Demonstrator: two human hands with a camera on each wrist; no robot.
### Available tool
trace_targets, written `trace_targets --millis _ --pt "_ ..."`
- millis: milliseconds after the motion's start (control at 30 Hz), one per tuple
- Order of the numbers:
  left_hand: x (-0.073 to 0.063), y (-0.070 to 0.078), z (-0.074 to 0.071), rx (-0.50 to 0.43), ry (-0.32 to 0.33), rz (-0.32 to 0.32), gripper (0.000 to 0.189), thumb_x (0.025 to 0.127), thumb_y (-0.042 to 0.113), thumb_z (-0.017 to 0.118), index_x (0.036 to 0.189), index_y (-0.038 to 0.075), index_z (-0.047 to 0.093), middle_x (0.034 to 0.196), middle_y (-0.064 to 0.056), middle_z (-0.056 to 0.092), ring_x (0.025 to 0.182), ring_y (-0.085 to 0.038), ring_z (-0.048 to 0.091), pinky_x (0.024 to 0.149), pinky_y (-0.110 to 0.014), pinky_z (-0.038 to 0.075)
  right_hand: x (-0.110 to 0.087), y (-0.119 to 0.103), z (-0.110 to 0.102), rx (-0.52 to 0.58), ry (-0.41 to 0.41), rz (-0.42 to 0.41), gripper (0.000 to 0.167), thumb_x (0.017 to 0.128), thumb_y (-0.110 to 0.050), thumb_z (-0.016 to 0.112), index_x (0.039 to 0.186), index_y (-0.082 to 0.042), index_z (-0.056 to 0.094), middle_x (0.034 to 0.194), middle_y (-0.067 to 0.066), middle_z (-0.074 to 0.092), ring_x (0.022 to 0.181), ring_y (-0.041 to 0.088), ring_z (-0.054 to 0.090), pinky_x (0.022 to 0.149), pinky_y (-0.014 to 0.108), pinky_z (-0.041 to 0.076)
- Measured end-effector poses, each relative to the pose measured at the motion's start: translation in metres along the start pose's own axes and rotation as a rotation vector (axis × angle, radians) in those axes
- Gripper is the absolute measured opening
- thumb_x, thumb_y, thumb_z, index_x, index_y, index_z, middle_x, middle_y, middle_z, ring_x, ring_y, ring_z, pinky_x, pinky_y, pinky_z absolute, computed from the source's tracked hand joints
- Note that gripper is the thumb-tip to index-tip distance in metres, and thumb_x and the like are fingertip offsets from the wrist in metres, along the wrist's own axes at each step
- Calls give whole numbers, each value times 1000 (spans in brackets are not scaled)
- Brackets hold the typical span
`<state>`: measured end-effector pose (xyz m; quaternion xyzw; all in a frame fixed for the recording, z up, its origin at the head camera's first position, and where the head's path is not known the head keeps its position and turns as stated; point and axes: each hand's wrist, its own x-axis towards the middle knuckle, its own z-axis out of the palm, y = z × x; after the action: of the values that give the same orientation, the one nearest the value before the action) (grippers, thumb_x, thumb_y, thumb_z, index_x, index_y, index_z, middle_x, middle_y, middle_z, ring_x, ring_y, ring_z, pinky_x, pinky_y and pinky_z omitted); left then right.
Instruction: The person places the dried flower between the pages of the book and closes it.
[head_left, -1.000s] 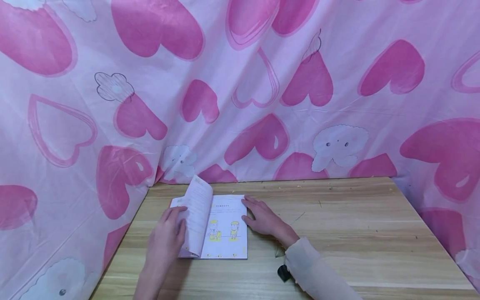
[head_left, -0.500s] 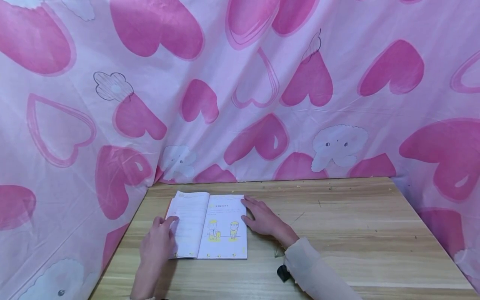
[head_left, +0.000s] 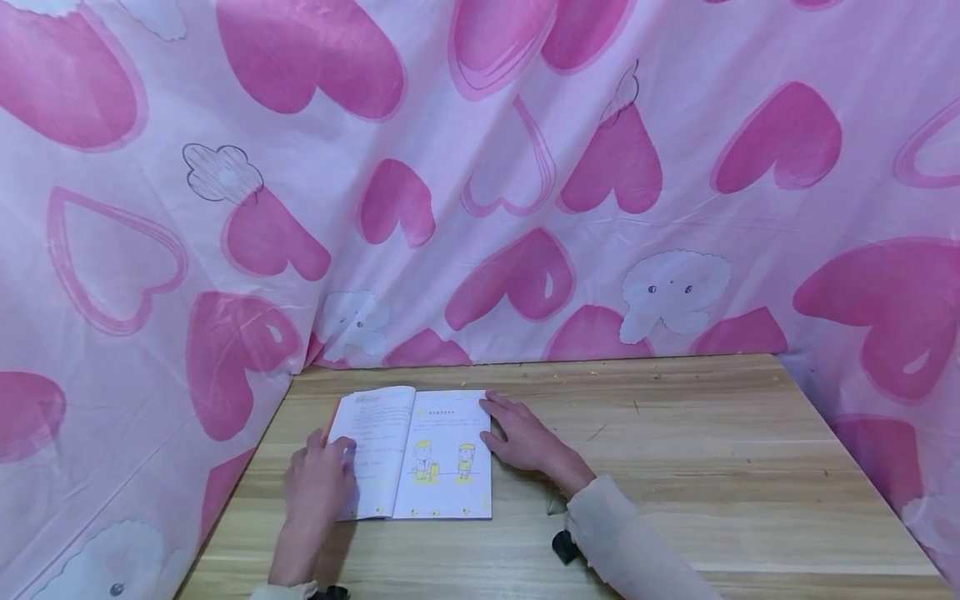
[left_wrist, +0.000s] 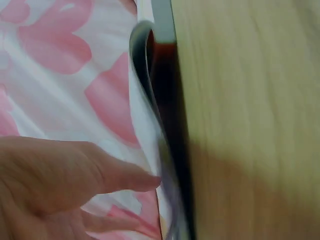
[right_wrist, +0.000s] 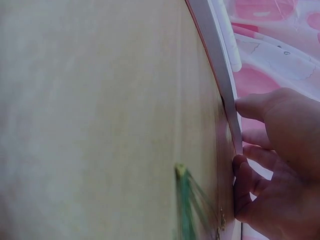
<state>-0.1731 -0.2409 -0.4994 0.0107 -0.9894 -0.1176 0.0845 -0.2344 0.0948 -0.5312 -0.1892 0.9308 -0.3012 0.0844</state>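
Observation:
An open book lies on the wooden table, showing text on its left page and yellow-tinted line drawings on its right page. My left hand rests at the left page's outer edge, its thumb pressing on the paper. In the left wrist view the page edge bows up in a curve. At the book's upper right, my right hand lies over the edge with fingers spread. The right wrist view shows its thumb against the book's side and the other fingers further along the edge.
The wooden table extends to the right, with thin dark marks and small crumbs at its back. A pink heart-patterned cloth hangs behind and on both sides. Something green and thin shows blurred in the right wrist view.
A raised page has come down to the left and now lies nearly flat. My left hand moved left and slightly down with it; the right hand stayed at the book's right edge.

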Motion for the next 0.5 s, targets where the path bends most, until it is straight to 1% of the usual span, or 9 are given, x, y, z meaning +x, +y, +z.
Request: trace_targets --millis 33,67,133,167,200,267,333,400,500 --pt "2 4 0 -11 31 30 33 93 2 72 126 6 76 139 -39 60 116 -63 63 90 -75 54 0 0 0 2 1 -1 67 110 -37 63 168 -14 40 180 5 30 166 32 30 133 53 32" --pt "4 8 1 -30 72 71 33 92 -1 73 125 4 76 139 -38 61 119 -60 64 93 -73 55 0 0 0 2 2 -2 67 110 -37 63 168 -14 40 180 5 30 166 32 30 133 54 32" --pt "9 16 4 -82 146 180 38 88 -6 76 125 2 75 134 -32 68 122 -53 67 96 -67 57 0 0 0 4 1 1 67 110 -37 63 168 -14 40 180 5 30 166 32 30 133 54 32" --pt "12 20 6 -110 165 238 41 87 -7 78 126 2 75 131 -29 71 121 -49 69 98 -64 58 0 0 0 2 1 3 67 110 -37 63 168 -15 40 180 5 30 166 32 30 133 54 32" --pt "14 24 8 -137 167 288 43 86 -8 79 128 3 74 130 -25 72 121 -46 70 98 -61 58 0 0 0 2 1 5 68 110 -37 64 169 -15 39 180 5 29 166 31 30 133 54 32" --pt "19 31 13 -179 137 375 46 88 -3 82 132 6 74 131 -20 74 123 -42 70 101 -58 59 1 0 0 1 3 5 68 109 -37 64 169 -15 40 180 5 30 166 31 30 133 54 32" --pt "23 36 18 -212 69 416 46 92 6 84 136 8 73 139 -20 71 129 -42 67 106 -58 57 1 -1 1 0 4 8 68 109 -38 64 169 -16 39 180 5 30 166 31 30 133 53 33" --pt "25 38 24 -224 -24 402 48 96 18 83 143 12 70 151 -23 64 140 -44 61 113 -63 52 1 -1 1 3 9 7 68 109 -37 65 168 -15 40 180 5 30 166 31 31 132 53 33" --pt "27 40 29 -195 -146 336 54 100 34 79 150 18 66 165 -25 50 151 -49 49 117 -71 44 0 -1 1 5 14 3 68 109 -37 65 168 -15 40 180 6 30 166 32 31 132 54 33"
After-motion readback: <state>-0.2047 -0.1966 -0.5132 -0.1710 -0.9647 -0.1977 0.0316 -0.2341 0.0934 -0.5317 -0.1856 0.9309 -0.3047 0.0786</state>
